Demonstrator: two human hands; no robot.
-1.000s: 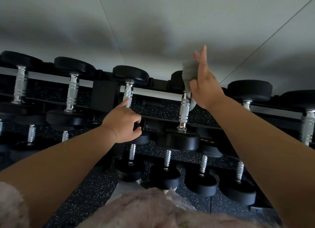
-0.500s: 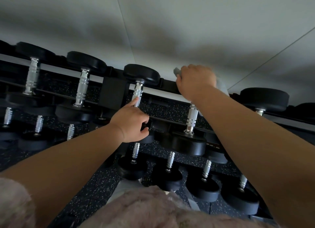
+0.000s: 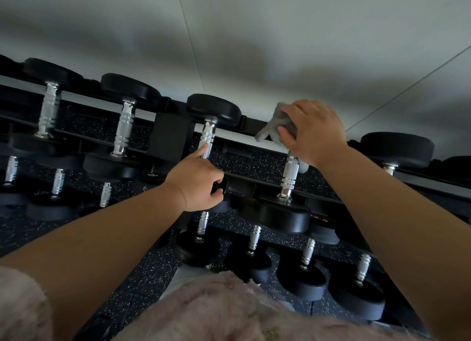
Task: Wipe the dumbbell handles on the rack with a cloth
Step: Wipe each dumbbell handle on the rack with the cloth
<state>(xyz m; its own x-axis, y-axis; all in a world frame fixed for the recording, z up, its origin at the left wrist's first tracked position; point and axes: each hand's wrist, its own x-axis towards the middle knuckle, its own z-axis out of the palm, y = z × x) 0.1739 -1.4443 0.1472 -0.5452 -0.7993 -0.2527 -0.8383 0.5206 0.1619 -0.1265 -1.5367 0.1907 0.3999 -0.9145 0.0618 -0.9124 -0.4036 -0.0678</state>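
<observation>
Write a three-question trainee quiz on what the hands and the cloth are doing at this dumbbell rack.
1. True or false: the right hand holds the grey cloth.
2. Which hand points a finger at a chrome handle? A left, B right.
3. Fill in: the cloth sits at the ___ end of the handle it wipes.

Key: 1 true; 2 A, the left hand; 3 upper.
</observation>
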